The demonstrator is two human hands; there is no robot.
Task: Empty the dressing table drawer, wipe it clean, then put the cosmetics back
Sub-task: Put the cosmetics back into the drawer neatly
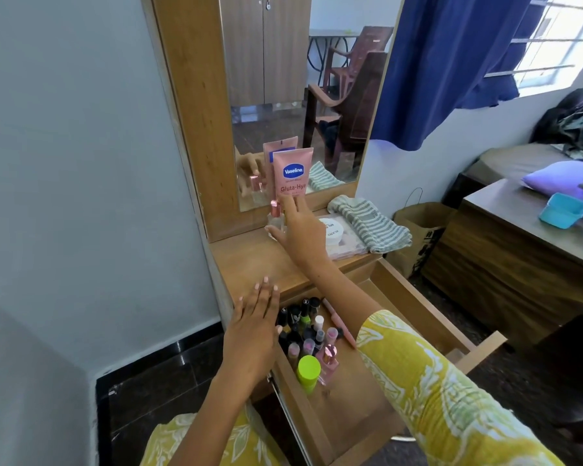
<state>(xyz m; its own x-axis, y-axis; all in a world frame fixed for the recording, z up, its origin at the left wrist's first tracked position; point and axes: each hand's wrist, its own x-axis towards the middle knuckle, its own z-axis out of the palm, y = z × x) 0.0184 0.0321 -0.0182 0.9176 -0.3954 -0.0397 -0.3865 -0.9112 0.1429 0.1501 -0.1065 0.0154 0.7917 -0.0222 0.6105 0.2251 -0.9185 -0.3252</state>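
Observation:
The dressing table drawer (424, 299) is pulled out. At its back left it holds several nail polish bottles (303, 322), a lime-capped bottle (308, 371), a pink-capped glass bottle (329, 359) and a pink stick (340, 326). On the table top (249, 260), a pink Vaseline tube (292, 171) stands against the mirror beside a small clear bottle with a pink cap (275, 213). My right hand (302, 233) reaches there, thumb and forefinger loosely on either side of that bottle, fingertip touching the tube's base. My left hand (254, 331) hovers flat over the drawer's left edge, holding nothing.
A striped grey towel (372, 223) and a white jar (330, 230) on a clear pouch lie at the table's right. A paper bag (418, 233) stands on the floor beside it. A wooden bed frame with a teal box (562, 210) is at the right.

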